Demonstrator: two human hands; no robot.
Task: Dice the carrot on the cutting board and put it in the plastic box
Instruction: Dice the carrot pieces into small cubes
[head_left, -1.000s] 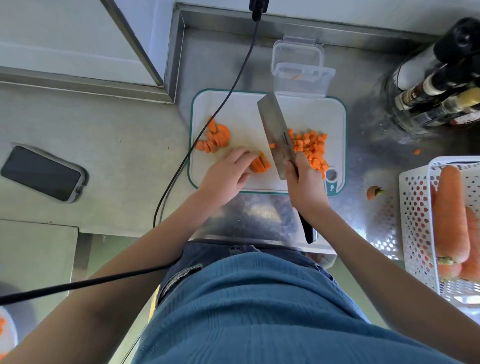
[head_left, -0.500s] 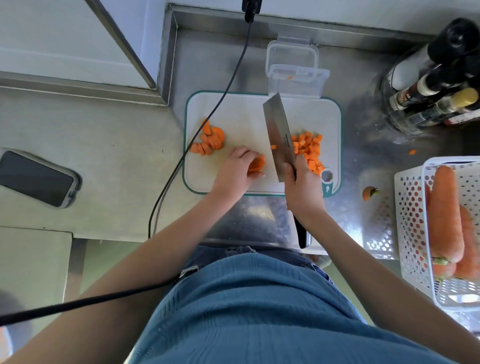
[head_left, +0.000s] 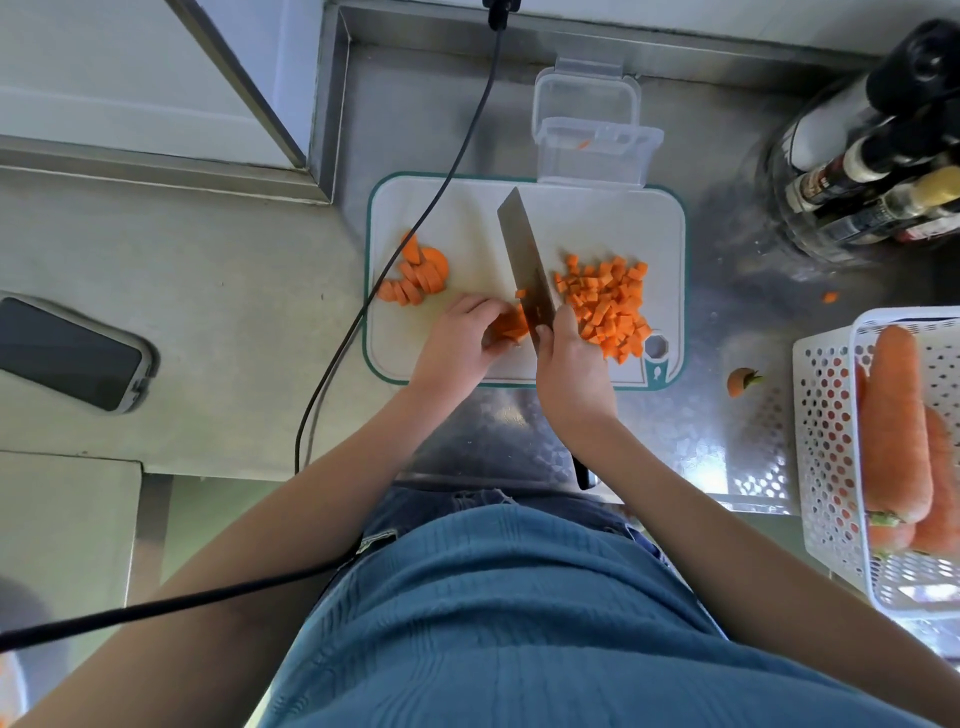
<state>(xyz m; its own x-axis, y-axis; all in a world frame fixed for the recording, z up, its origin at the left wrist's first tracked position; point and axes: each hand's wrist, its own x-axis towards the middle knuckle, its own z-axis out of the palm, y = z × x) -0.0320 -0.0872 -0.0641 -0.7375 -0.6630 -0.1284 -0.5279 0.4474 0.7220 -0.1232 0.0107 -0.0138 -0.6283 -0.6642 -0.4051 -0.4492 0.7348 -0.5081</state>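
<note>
On the white cutting board (head_left: 587, 223) with a teal rim, my left hand (head_left: 462, 338) pins a small stack of carrot strips (head_left: 509, 328) near the front edge. My right hand (head_left: 569, 364) grips the cleaver (head_left: 524, 260), whose blade stands edge-down right against those strips. A pile of diced carrot (head_left: 605, 304) lies right of the blade. Carrot slices (head_left: 415, 275) sit at the board's left. The clear plastic box (head_left: 597, 150) stands open just behind the board, with one carrot bit inside.
A black cable (head_left: 431, 208) crosses the board's left side. A phone (head_left: 67, 353) lies at the left. Bottles (head_left: 872, 166) stand at the back right. A white perforated basket (head_left: 831, 415) holds whole carrots (head_left: 896, 421). A carrot top (head_left: 743, 382) lies right of the board.
The cleaver has come up against the strips under my left hand, whose fingers have curled tighter over them. The dice pile and slices stay put.
</note>
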